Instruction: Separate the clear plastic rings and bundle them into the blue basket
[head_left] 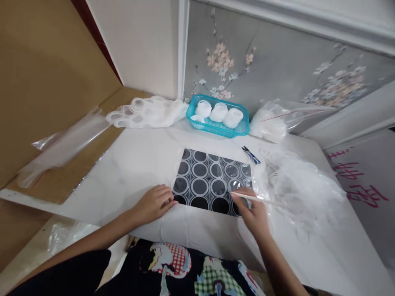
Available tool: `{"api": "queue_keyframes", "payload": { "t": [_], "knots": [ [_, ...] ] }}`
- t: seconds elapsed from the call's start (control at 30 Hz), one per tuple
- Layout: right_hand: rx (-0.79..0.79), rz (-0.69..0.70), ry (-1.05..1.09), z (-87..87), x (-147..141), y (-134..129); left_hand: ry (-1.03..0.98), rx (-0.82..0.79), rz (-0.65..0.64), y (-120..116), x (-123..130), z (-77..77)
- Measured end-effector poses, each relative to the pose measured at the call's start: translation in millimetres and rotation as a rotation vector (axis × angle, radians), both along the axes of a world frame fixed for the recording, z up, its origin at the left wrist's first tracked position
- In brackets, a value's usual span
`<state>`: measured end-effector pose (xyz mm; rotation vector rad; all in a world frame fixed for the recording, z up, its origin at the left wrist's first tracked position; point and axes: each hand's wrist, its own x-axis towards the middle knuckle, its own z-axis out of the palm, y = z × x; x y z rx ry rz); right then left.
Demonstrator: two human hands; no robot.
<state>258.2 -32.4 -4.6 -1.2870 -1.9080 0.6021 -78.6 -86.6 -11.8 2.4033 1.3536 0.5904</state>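
Observation:
A black sheet (200, 187) with rows of pale rings lies flat on the white table, glossy film catching light on its right part. Beside its lower left corner rests my left hand (156, 204), fingers curled; whether they pinch the sheet's edge is hard to tell. My right hand (251, 209) is closed on a thin white stick (259, 199), whose tip is over the right part of the sheet. Clear film (185, 224) with faint circles extends below the sheet towards the table's front edge.
Behind the sheet stands a blue basket (216, 130) with several white rolls. Small dark blue scissors (251, 155) lie at the sheet's upper right. Crumpled clear film (305, 189) covers the right side. White ring-cut material (151, 113) and plastic bags (66, 144) lie at the left.

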Motion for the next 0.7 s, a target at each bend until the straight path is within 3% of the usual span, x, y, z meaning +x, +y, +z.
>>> {"api": "queue_keyframes", "payload": {
  "t": [0.1, 0.17, 0.23, 0.3, 0.37, 0.53, 0.63, 0.7],
  "knots": [
    [-0.139, 0.354, 0.118, -7.0, -64.0, 9.5, -0.024, 0.091, 0.091, 5.8, 1.3, 0.2],
    [-0.179, 0.475, 0.143, -12.8, -90.6, 11.6, -0.038, 0.09, -0.008, 1.4, 0.9, 6.8],
    [-0.221, 0.502, 0.173, -14.7, -98.8, 11.9, -0.03, 0.015, -0.199, -10.1, -0.2, 14.3],
    [-0.261, 0.469, 0.213, -11.5, -90.9, 11.5, 0.0, -0.063, -0.356, -25.0, -1.2, 18.4],
    [-0.279, 0.4, 0.238, -4.9, -72.6, 10.6, 0.022, -0.087, -0.404, -38.1, -1.9, 18.4],
    [-0.232, 0.19, 0.151, 6.5, -10.1, -3.2, -0.029, -0.182, -0.41, -44.3, -1.2, 16.4],
    [-0.169, 0.01, 0.007, 0.7, 24.7, -25.8, -0.136, -0.309, -0.41, -36.7, 2.4, 20.5],
    [-0.088, -0.085, -0.098, -8.1, 42.4, -44.0, -0.277, -0.386, -0.3, -31.6, 5.9, 23.6]
  ]
}}
